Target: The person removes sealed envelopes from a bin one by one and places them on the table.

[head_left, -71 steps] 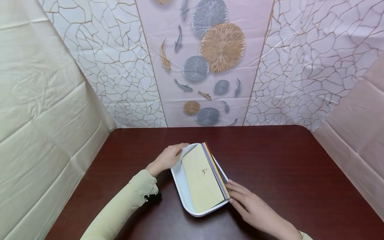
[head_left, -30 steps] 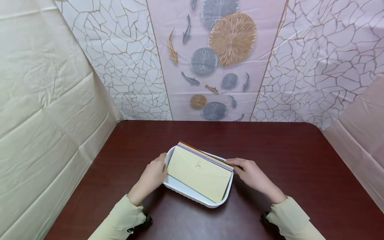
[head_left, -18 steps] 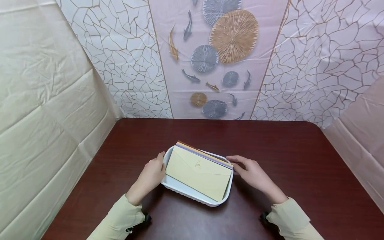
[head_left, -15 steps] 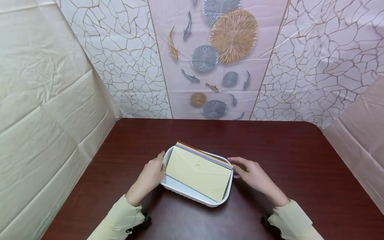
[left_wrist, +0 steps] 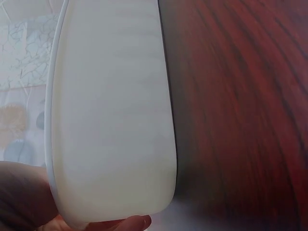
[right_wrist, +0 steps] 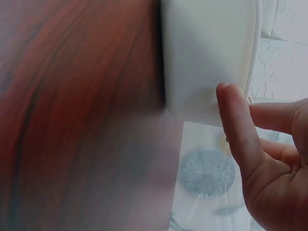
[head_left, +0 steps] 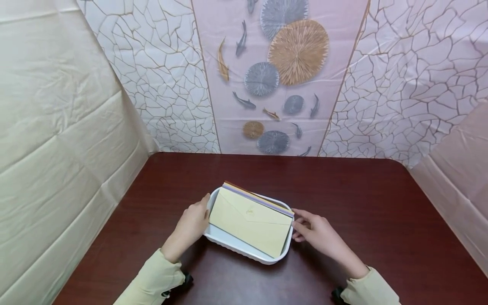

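Observation:
A white dish (head_left: 234, 242) with rounded corners stands at the middle of the table. Slanting inside it is a stack of envelopes; a cream envelope (head_left: 248, 226) with a small gold emblem lies on top. Purple, yellow and brown edges (head_left: 257, 198) show along the far side. My left hand (head_left: 190, 224) grips the dish's left end at the rim; in the left wrist view, fingertips curl round the end of its wall (left_wrist: 110, 110). At the right end, my right hand (head_left: 320, 233) touches the rim by the envelopes' corner, its fingers fairly straight against the outer wall (right_wrist: 207, 53).
The dark red wooden table (head_left: 343, 186) reaches to a patterned curtain (head_left: 248, 106) at the back. Pale cloth (head_left: 68, 140) hangs along the left, and more cloth (head_left: 461, 165) closes the right side. Both arms come in with pale sleeves from the front.
The dish has turned from steeply slanted to lying more crosswise, envelopes with it. My left hand has come nearer; my right hand moved farther back, then slightly forward again along the right end.

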`<state>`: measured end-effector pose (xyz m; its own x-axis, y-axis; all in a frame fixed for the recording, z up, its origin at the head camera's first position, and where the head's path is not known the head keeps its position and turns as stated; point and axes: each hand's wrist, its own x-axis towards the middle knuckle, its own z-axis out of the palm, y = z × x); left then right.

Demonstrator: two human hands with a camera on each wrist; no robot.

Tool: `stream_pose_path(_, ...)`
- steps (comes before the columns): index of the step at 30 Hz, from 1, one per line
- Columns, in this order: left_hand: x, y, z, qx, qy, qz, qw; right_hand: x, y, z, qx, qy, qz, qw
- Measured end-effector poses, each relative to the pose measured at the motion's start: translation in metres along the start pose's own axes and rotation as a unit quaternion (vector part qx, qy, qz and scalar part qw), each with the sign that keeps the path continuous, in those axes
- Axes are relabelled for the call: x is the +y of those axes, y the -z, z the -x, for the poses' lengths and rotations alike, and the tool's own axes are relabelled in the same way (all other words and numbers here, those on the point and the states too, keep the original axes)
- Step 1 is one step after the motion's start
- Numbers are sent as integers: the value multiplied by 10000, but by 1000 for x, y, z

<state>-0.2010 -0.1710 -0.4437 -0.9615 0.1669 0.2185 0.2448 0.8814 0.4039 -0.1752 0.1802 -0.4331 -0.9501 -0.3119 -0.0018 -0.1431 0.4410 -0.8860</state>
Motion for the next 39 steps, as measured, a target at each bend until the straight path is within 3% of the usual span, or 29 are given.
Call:
stream_pose_path(5, -16, 6, 0, 26, 49, 6, 10000, -3, -11, -15, -36, 38, 187, 9998)
stream_pose_path(13, -64, 27, 3, 0, 438, 171, 9989, -19, -42, -54, -448, 248, 271, 9983)
stream_pose_path(18, -85, 34, 0, 53, 553, 242, 9982, -27, -56, -73, -419, 276, 341, 9982)
stream_pose_path(29, -113, 55, 2, 76, 1007, 186, 9947, -41, -90, -106, -437, 320, 208, 9983)
stream_pose_path(39, -134, 63, 3, 64, 1289, 196, 9914, -48, -108, -124, -533, 310, 178, 9979)
